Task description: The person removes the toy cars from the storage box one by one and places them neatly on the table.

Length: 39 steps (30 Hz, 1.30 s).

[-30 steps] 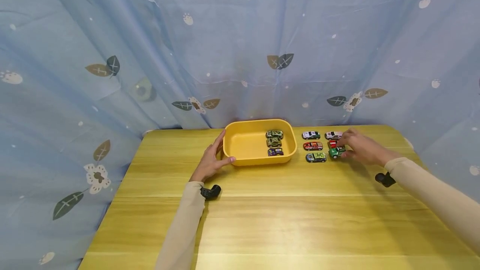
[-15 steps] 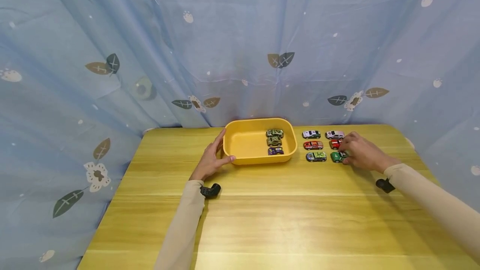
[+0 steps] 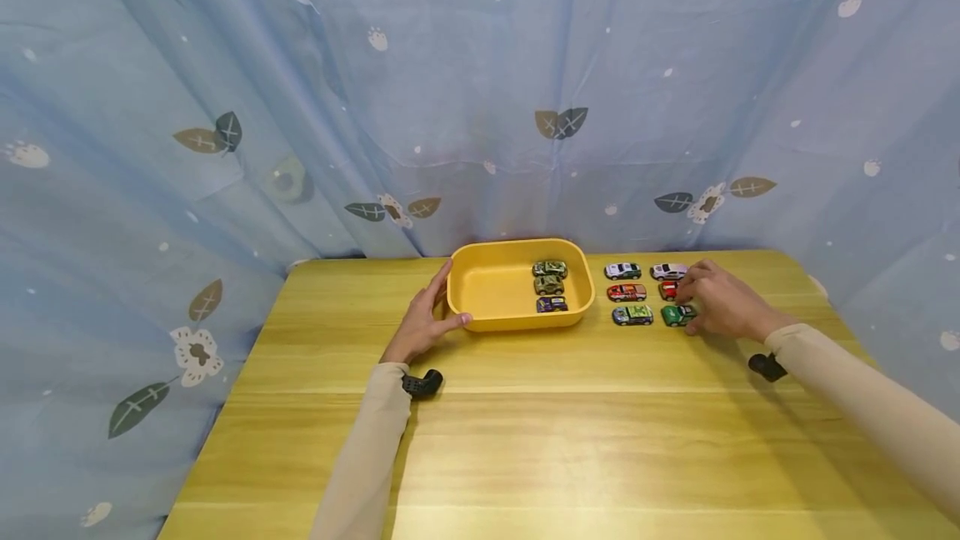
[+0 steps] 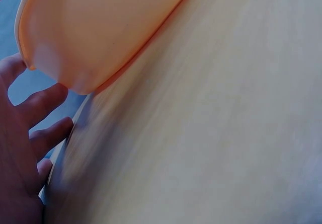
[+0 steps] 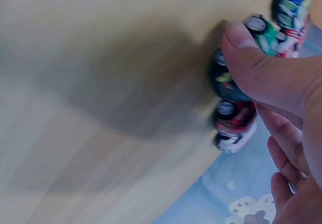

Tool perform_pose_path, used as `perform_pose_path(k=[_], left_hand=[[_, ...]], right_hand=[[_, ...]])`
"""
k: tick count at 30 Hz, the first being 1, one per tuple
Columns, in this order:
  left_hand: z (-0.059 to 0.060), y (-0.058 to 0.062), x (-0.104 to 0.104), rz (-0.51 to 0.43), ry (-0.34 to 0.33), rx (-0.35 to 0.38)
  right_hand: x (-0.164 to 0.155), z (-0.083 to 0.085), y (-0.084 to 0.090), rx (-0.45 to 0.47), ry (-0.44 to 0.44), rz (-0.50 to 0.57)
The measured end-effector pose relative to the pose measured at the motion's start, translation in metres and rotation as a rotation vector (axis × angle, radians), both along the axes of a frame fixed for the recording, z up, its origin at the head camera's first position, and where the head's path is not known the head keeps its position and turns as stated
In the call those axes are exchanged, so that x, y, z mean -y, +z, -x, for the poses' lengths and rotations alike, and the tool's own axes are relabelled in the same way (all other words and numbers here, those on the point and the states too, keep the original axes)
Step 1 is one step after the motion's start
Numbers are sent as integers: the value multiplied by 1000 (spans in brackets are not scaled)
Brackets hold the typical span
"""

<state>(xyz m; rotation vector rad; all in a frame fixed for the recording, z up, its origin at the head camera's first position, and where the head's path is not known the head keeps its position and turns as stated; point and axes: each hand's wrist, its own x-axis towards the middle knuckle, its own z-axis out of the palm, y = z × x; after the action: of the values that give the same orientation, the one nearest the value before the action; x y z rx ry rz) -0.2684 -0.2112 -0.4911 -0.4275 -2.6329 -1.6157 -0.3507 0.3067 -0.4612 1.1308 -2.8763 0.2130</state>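
Six toy cars sit in two rows by the right hand [image 3: 716,302], which pinches the green car [image 3: 675,315] on the tabletop [image 3: 570,432]. Left hand [image 3: 423,319], fingers straight, presses the yellow tray [image 3: 480,315]. No lettering is legible.

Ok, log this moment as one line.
left hand: rests against yellow tray | right hand: pinches green toy car on table | tray holds three toy cars
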Motion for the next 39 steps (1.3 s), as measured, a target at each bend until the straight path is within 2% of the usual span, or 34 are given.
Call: perform_pose_path(k=[1,4,11,15,21,28,34,39], left_hand=[[-3,6,-1,4,-3,8],[-4,5,0,15,-2,7],[12,-30,10,34,35,5],[13,-35,11,28,55,-3],[12,-37,8,14,44,-24],[12,-37,5,35,42,-35],[12,-36,6,58,51,-32],[14,-34,7,39,50,-44]], right_hand=[[2,1,2,6,-5,7],[9,4,10,9,-21,44],[51,20,23,-71,-2,218],[89,32,26,-47,19,269],[135,45,25,15,75,238],[166,59,10,96,72,198],[181,64,1,82,87,144],[189,65,3,70,41,39]])
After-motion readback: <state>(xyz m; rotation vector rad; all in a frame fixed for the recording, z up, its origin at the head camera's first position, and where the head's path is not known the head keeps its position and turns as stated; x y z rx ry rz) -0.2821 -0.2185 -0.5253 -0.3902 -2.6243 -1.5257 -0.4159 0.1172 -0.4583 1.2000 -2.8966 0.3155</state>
